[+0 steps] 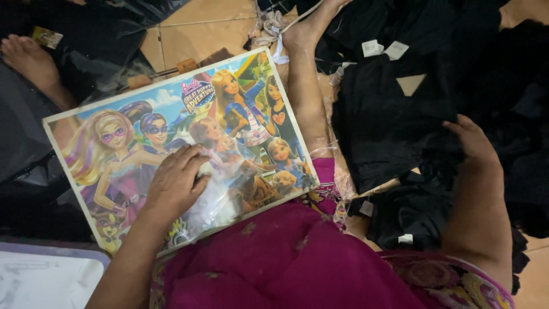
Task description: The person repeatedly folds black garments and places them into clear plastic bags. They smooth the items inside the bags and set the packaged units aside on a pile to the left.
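A flat board with a colourful cartoon picture (pixel 114 149) rests tilted across my lap. My left hand (pixel 174 180) lies palm down on its lower middle, pressing a clear plastic bag (pixel 220 194) against the picture. My right hand (pixel 474 143) reaches out to the right and grips a black garment (pixel 389 131) from a heap of black clothes on the floor. My magenta skirt (pixel 286 257) fills the lower middle of the view.
Black garments with white tags (pixel 372 48) cover the floor at the right and top. My leg (pixel 303 91) stretches toward the top. Another person's bare foot (pixel 28 60) shows at the upper left. A pale lidded box (pixel 46 277) sits at the bottom left on tan floor tiles (pixel 200 23).
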